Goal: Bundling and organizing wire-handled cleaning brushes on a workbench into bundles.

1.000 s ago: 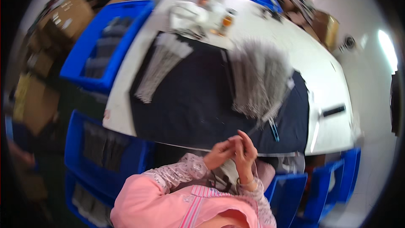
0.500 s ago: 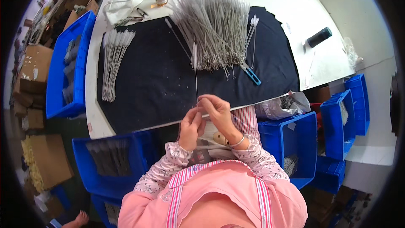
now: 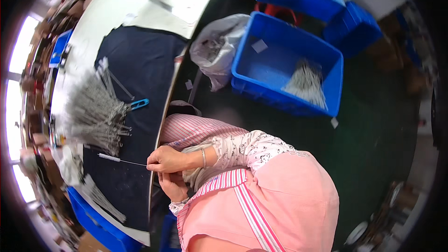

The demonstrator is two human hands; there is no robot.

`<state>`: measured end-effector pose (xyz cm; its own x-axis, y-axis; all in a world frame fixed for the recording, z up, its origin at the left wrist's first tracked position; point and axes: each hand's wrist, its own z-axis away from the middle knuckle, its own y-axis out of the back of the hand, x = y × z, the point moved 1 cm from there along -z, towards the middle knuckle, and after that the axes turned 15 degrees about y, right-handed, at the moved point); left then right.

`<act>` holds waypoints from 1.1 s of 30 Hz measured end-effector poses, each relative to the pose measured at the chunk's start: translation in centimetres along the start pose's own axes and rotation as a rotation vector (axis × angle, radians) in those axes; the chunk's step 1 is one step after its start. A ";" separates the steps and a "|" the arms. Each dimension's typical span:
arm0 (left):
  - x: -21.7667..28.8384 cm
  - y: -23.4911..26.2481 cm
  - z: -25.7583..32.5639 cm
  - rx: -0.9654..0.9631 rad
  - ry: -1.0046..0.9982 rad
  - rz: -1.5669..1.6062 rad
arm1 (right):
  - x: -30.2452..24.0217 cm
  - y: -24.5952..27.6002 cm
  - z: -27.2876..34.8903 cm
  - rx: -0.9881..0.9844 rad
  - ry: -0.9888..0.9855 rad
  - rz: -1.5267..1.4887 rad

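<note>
A thin wire brush (image 3: 108, 157) with pale bristles at its far end sticks out over the dark cloth. My right hand (image 3: 170, 158), with a bracelet at its wrist, pinches this brush's bare wire end at the table's edge. Just beneath it, my left hand (image 3: 172, 188) has curled fingers, partly hidden by the right hand; what they hold cannot be made out. A big heap of similar brushes (image 3: 95, 114) lies on the cloth beyond, with a blue-handled tool (image 3: 139, 104) at its side. A smaller bundle of brushes (image 3: 103, 199) lies apart.
Dark cloth (image 3: 135, 56) covers part of the white table (image 3: 100, 23). Beside the table edge stand a clear plastic bag (image 3: 219, 46) and a blue crate (image 3: 287, 98) holding a bundle of brushes. More blue crates (image 3: 352, 28) stand beyond; another blue bin (image 3: 100, 226) is by the table.
The view has swung to the right, so the table now lies at the left and the blue crate shows more fully. The brush is still held at its wire end.
</note>
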<state>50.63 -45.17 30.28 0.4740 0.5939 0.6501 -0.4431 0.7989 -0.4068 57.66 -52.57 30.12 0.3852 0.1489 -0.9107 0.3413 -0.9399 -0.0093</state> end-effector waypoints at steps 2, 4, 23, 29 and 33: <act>-0.4 -2.8 0.0 -0.058 0.005 -0.119 | 0.6 2.4 1.0 0.041 0.084 0.124; -0.6 -2.9 -0.8 -0.133 0.038 -0.229 | 0.5 3.9 1.5 0.086 0.100 0.133; 13.0 5.4 -4.0 0.308 -0.238 -0.004 | 0.3 1.0 -5.8 -0.139 0.160 0.333; 19.2 8.5 -9.4 0.394 -0.221 -0.004 | 3.0 -2.4 -17.1 -0.125 0.350 0.565; 21.6 7.5 -14.2 0.494 -0.316 -0.049 | 5.1 -6.6 -22.8 -0.119 0.413 0.715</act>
<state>68.34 -24.99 32.18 0.2865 0.4394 0.8514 -0.7643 0.6407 -0.0735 76.89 -38.58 34.90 0.8192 -0.3485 -0.4555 -0.0254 -0.8154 0.5783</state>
